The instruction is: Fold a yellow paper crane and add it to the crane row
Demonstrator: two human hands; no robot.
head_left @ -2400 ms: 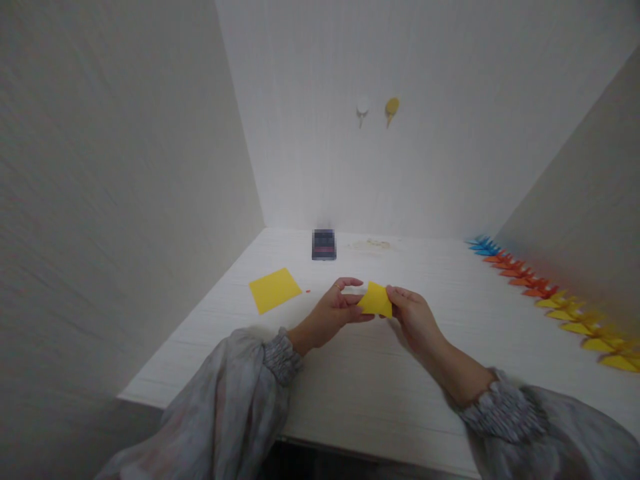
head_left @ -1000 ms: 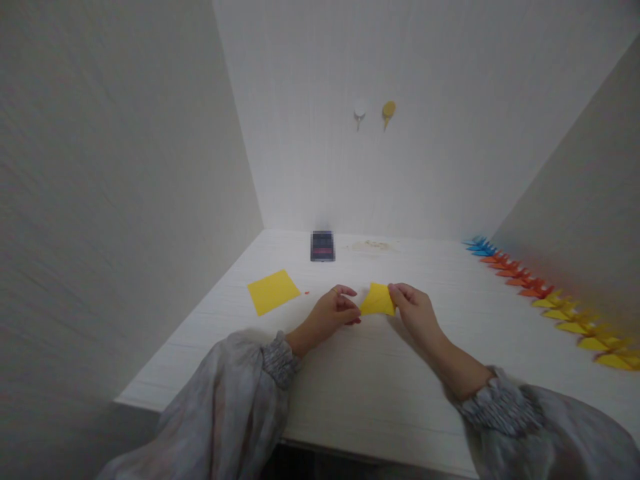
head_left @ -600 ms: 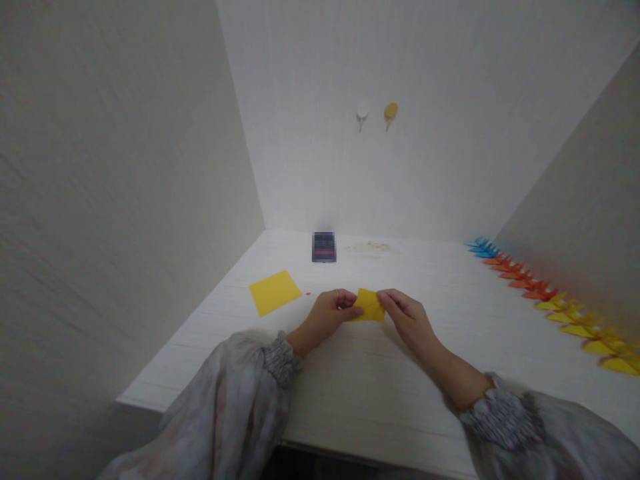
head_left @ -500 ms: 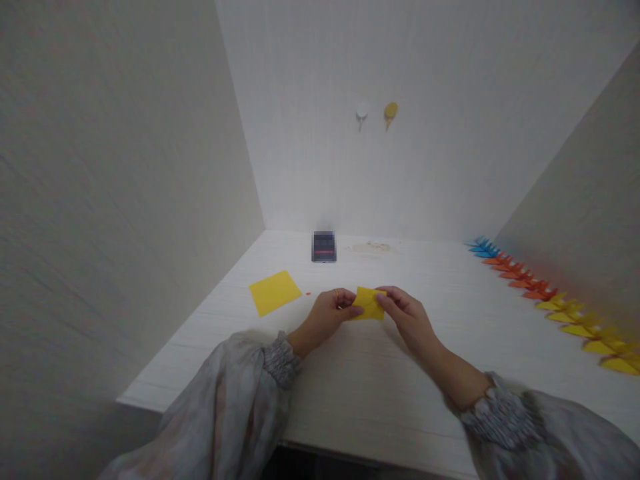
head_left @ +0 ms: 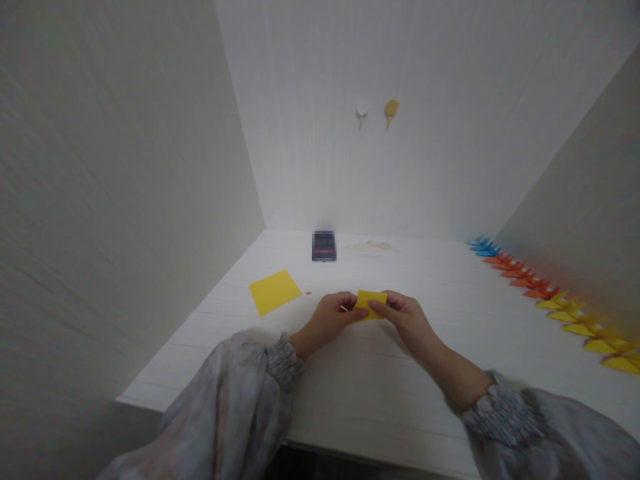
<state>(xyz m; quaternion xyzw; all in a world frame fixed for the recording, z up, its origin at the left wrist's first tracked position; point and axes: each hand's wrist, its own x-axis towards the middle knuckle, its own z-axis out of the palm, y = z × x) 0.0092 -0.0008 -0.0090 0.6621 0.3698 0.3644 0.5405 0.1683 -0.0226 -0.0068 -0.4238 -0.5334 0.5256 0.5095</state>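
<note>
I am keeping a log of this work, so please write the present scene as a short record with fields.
Left grip: pinches the paper at its left side
Right grip: pinches it at its right side, thumb over its face
Paper: small, yellow; creases not clear
Sheet: yellow, lying on the table, at left
Speck: red, just right of the sheet
Figures: folded, in a row at right; blue farthest, then orange, yellow nearest
Dark item: at the table's back; pixelated
Back wall: white hook, yellow hook

Before me the white table [head_left: 360,387] bears a yellow sheet [head_left: 275,292], red speck [head_left: 309,293], blurred dark object [head_left: 324,246] and folded paper figures [head_left: 541,291].
</note>
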